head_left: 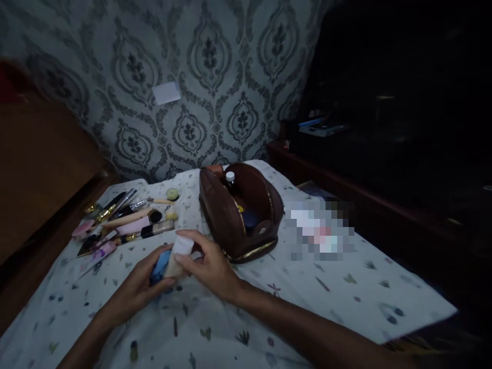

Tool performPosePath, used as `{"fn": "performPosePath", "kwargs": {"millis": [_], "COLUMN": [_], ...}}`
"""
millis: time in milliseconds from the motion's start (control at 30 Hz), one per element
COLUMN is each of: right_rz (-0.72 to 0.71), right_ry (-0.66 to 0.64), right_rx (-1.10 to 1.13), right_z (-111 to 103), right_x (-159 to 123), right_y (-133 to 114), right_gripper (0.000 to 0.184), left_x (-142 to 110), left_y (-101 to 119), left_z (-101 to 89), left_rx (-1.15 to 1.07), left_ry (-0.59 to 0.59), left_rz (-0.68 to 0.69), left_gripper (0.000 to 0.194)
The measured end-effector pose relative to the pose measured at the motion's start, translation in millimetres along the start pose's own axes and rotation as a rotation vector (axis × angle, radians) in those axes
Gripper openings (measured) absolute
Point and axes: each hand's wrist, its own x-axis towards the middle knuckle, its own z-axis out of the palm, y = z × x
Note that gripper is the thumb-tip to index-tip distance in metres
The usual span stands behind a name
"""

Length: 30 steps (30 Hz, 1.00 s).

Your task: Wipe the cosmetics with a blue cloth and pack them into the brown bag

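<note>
Close in front of me, my right hand (213,266) grips a small beige cosmetic tube (177,259) with a white cap between thumb and fingers. Another pale round item shows partly behind its fingers; its kind I cannot make out. My left hand (140,289) is curled around a blue object (160,266), mostly covered and touching the tube. Just beyond the hands stands an unzipped brown cosmetic bag (217,220). Inside it are a bottle with a white cap (230,177) and dark blue and yellow items.
Makeup brushes (130,218), tubes and other cosmetics lie spread at the left on the patterned white cloth (315,307). A pixelated patch (319,230) covers something right of the bag. Dark wooden furniture (49,138) borders the left; a papered wall (207,77) stands behind.
</note>
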Motion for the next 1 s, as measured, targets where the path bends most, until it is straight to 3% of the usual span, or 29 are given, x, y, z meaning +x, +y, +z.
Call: {"fn": "performPosePath", "kwargs": {"millis": [200,333,467,600,700,800,1000], "right_rz": [-0.083,-0.211,-0.309,-0.352,-0.420,-0.468,-0.395], "right_ry": [-0.050,-0.142,-0.134,-0.095,0.002,0.040,-0.137], "right_rx": [-0.235,-0.357,-0.396,-0.383,-0.488,-0.747,-1.193], "right_z": [-27,-56,-92,-134,-163,-184,-199], "right_x": [7,13,21,29,37,49,78], "right_y": [-57,-88,-110,-137,-154,-157,-129], "right_gripper": [0.028,0.040,0.030,0.027,0.025,0.023,0.024], "left_x": [19,41,69,99,113,116,100], "left_y": [17,33,62,90,95,89,60], "left_z": [-13.7,-10.2,2.7,17.9,28.0,38.0,57.1], "left_rx": [-0.095,-0.129,-0.131,-0.113,-0.114,-0.090,-0.027], "left_ry": [-0.115,-0.066,-0.016,0.185,0.319,0.322,0.197], "left_rz": [-0.010,0.041,0.109,0.167,0.134,0.147,0.092], "left_gripper": [0.028,0.026,0.025,0.033,0.039,0.038,0.040]}}
